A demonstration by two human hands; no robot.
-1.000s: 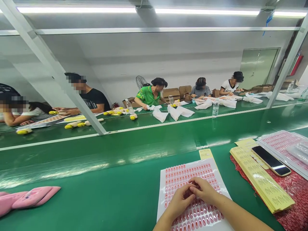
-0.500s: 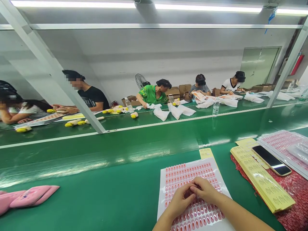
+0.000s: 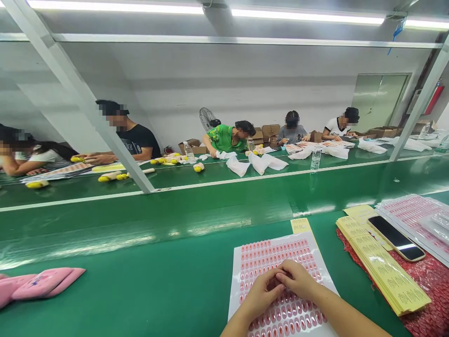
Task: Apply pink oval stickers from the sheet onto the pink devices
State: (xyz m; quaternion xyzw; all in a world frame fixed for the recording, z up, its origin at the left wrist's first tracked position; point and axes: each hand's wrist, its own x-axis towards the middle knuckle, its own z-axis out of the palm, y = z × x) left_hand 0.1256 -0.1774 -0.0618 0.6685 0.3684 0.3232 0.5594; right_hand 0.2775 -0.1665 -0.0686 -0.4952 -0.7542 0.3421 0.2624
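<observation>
The person's left hand [image 3: 261, 294] and right hand [image 3: 299, 279] meet over a white sheet [image 3: 277, 262] covered in rows of small red ovals, which lies flat on the green table [image 3: 168, 290] right in front of the person. The fingertips of both hands are pinched together where they touch, above the middle of the sheet; whether they clamp one of the small ovals cannot be told, since the spot is hidden by the fingers. A small yellow slip [image 3: 300, 225] lies just past the far edge of the sheet. To the right, a stack of yellow strips [image 3: 386, 276] rests on red wrapping [image 3: 433, 281], and a phone [image 3: 396, 238] lies beside it. A pink pouch [image 3: 42, 283] lies well apart on the left. Other people work along the far bench.
</observation>
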